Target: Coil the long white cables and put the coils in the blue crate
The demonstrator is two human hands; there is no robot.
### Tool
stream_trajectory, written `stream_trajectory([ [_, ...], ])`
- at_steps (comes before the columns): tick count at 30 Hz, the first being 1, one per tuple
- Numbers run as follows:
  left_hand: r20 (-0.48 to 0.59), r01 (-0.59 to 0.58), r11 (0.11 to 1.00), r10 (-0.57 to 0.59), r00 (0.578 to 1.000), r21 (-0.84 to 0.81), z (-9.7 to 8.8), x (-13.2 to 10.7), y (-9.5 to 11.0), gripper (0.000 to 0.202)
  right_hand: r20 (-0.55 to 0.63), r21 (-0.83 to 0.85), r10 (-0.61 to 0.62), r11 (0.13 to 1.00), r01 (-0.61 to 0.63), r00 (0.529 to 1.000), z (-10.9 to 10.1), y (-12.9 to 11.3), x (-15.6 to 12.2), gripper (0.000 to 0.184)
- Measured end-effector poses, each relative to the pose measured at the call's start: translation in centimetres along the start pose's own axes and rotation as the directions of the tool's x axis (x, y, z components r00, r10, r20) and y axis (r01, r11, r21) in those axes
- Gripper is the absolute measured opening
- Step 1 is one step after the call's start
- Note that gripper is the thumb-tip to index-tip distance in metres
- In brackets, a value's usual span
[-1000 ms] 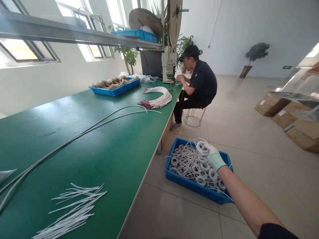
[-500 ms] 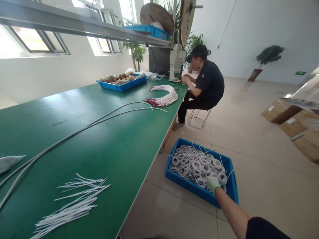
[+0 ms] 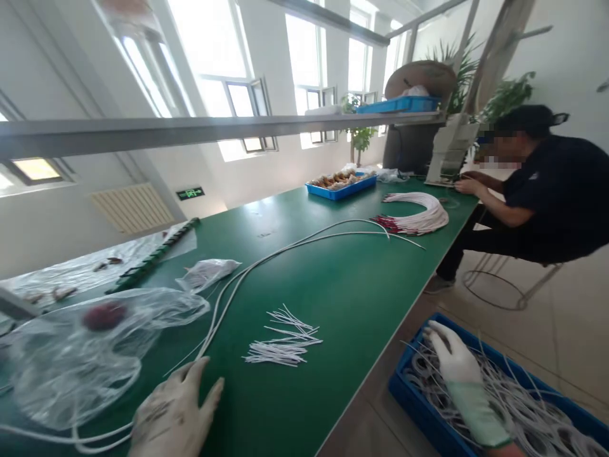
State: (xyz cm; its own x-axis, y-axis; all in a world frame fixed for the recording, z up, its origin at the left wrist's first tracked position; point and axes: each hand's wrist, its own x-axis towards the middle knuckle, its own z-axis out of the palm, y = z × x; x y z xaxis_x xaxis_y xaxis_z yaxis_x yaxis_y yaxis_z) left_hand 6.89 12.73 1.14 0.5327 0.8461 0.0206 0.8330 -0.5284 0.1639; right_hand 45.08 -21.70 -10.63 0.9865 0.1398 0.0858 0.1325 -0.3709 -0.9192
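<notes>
My left hand [image 3: 174,409], in a stained white glove, lies low over the green table. Its thumb stands apart from the fingers. Two long pale cables [image 3: 254,261] run under or beside its fingertips, and I see no grip on them. My right hand [image 3: 454,362], in a white glove with a pale green cuff, is over the far left part of a blue crate [image 3: 402,393] on the floor. Its fingers are apart and slightly bent, with nothing visible in them. Coiled white cables [image 3: 518,393] fill the crate. Short white wire pieces [image 3: 280,352] lie on the table between my hands.
Clear plastic bags [image 3: 80,355] lie at the left. A bundle of white wires with red ends [image 3: 423,216] and a blue tray [image 3: 340,190] of brownish parts are farther back. A co-worker [image 3: 547,184] sits at a machine [image 3: 450,155]. A shelf [image 3: 214,130] crosses above the table.
The view has turned left, and my left hand has come into sight by the cables. My right hand has moved from the crate's near side towards its far left corner.
</notes>
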Motion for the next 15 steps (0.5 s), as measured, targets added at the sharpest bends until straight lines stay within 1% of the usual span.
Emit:
stream_trajectory([
  [1,0.028,0.068,0.992,-0.072,0.997,0.102,-0.1,1.0,0.4,0.056,0.035,0.036,-0.059,0.998,0.058,0.998,1.3,-2.1,0.2,0.048],
  [2,0.033,0.073,0.988,-0.078,0.996,0.138,-0.2,2.1,0.7,0.053,0.088,0.075,-0.115,0.991,0.109,0.989,2.8,-4.2,0.2,0.049],
  [3,0.062,0.088,0.981,-0.100,0.993,0.175,-0.2,3.0,1.0,0.050,0.157,0.119,-0.168,0.981,0.150,0.973,4.3,-6.4,0.0,0.049],
  [4,0.080,0.104,0.979,-0.120,0.990,0.174,-0.2,3.8,1.1,0.046,0.233,0.164,-0.216,0.970,0.180,0.948,5.9,-8.6,-0.3,0.048],
  [6,0.130,0.122,0.979,-0.144,0.981,0.162,-0.2,5.3,0.8,0.039,0.386,0.247,-0.291,0.947,0.206,0.875,9.4,-12.9,-1.4,0.040],
  [8,0.171,0.131,0.984,-0.152,0.974,0.124,-0.4,6.3,0.0,0.030,0.513,0.292,-0.324,0.937,0.193,0.795,13.1,-16.6,-2.8,0.029],
  [10,0.209,0.147,0.988,-0.156,0.965,0.057,-0.8,7.1,-1.0,0.020,0.624,0.298,-0.309,0.943,0.146,0.717,17.0,-19.7,-4.4,0.022],
  [12,0.244,0.181,0.983,-0.166,0.956,-0.042,-1.5,7.5,-1.6,0.013,0.736,0.261,-0.237,0.964,0.057,0.635,21.0,-22.1,-5.9,0.018],
  [13,0.258,0.203,0.974,-0.171,0.951,-0.103,-2.0,7.5,-1.7,0.010,0.784,0.219,-0.174,0.976,-0.003,0.596,23.0,-23.1,-6.6,0.016],
  [15,0.276,0.239,0.941,-0.170,0.946,-0.239,-3.3,7.3,-1.8,0.009,0.854,0.098,-0.007,0.984,-0.148,0.520,27.0,-24.8,-7.5,0.013],
])
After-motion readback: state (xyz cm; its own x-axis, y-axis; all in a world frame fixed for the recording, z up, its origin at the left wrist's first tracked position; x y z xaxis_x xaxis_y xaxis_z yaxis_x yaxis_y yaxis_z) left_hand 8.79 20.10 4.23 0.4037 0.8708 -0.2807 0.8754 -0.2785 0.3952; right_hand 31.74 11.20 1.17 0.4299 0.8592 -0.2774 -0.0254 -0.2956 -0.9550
